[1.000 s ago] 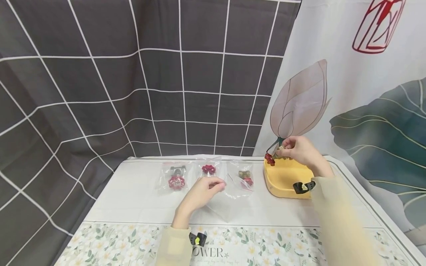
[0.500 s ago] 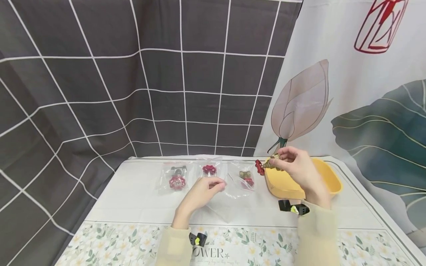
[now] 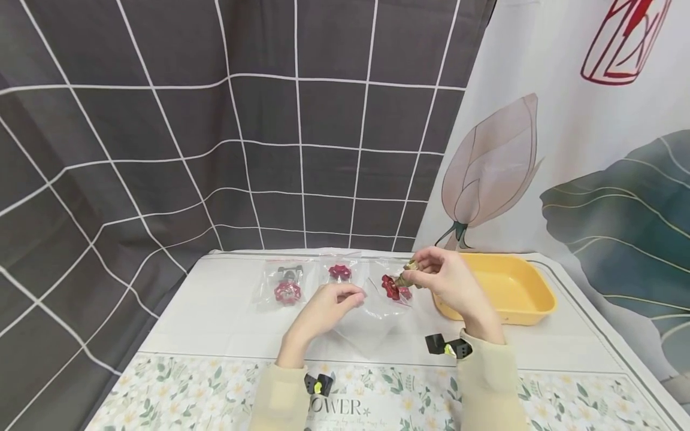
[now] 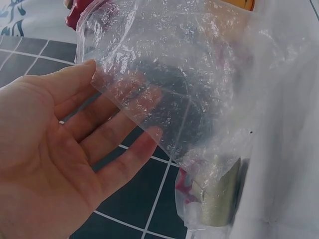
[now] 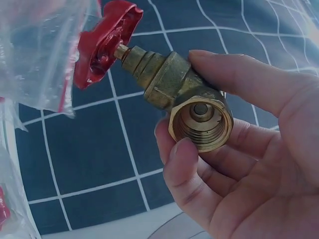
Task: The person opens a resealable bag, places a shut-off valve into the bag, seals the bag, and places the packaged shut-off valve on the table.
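My right hand (image 3: 453, 284) holds a brass valve (image 5: 167, 82) with a red handwheel (image 5: 104, 47). Its threaded opening faces the camera in the right wrist view, and the fingers and thumb grip the brass body. At the centre of the table, my left hand (image 3: 326, 310) pinches the edge of a clear plastic bag (image 4: 169, 89), its thumb in front and fingertips seen through the film. The handwheel hangs just right of this bag, over a bagged valve (image 3: 405, 293) that it partly covers. In the right wrist view the wheel is close to a red-edged zip bag (image 5: 37, 55).
Two more valves in clear bags, one with a red wheel at the left (image 3: 287, 292) and one behind the left hand (image 3: 339, 273), lie along the back of the white table (image 3: 215, 323). A yellow tray (image 3: 517, 314) stands at the right. A dark checked curtain (image 3: 259, 149) hangs behind.
My right hand has carried the brass valve leftward and down from over the yellow tray to beside the clear bag. The left hand has stayed in place with the bag.
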Available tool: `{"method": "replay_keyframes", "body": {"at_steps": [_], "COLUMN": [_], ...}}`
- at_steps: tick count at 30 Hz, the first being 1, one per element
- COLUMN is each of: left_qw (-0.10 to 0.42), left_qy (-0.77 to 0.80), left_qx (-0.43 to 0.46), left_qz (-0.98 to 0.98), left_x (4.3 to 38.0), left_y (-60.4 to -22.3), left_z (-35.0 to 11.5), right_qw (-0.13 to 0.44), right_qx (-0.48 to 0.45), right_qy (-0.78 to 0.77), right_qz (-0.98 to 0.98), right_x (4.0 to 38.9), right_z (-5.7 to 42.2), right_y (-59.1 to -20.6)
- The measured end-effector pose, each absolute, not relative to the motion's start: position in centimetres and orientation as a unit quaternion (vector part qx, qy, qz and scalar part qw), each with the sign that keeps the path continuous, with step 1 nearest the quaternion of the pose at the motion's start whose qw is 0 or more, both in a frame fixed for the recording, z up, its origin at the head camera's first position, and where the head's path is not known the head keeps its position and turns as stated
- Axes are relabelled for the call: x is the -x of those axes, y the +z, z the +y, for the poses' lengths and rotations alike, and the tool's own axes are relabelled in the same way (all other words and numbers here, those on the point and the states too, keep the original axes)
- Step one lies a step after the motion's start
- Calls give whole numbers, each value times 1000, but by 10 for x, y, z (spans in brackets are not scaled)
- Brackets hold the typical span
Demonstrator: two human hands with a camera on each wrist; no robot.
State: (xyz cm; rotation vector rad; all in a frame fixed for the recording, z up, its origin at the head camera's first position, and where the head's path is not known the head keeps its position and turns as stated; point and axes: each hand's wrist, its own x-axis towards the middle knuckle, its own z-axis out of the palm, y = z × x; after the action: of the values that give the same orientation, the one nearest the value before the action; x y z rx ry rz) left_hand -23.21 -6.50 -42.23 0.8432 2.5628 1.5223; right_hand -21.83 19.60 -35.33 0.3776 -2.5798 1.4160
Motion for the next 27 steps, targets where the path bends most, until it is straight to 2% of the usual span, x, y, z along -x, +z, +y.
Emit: {"method": "replay_keyframes", "body": {"at_steps": [9,27], "left_qw": [21,18], "left_qy": [493,494], "left_qx": [-271,-279], "left_qz": [827,823], "left_x": [230,229], "left_y": [-416,-417], "left_z": [-65,-65], "right_qw": [101,87], "right_qx": [-139,-183], "right_qy": [442,398], "right_qz": [-881,-895], "right_x": [219,220], "right_z": [188,165], "right_y": [-355,-363]}}
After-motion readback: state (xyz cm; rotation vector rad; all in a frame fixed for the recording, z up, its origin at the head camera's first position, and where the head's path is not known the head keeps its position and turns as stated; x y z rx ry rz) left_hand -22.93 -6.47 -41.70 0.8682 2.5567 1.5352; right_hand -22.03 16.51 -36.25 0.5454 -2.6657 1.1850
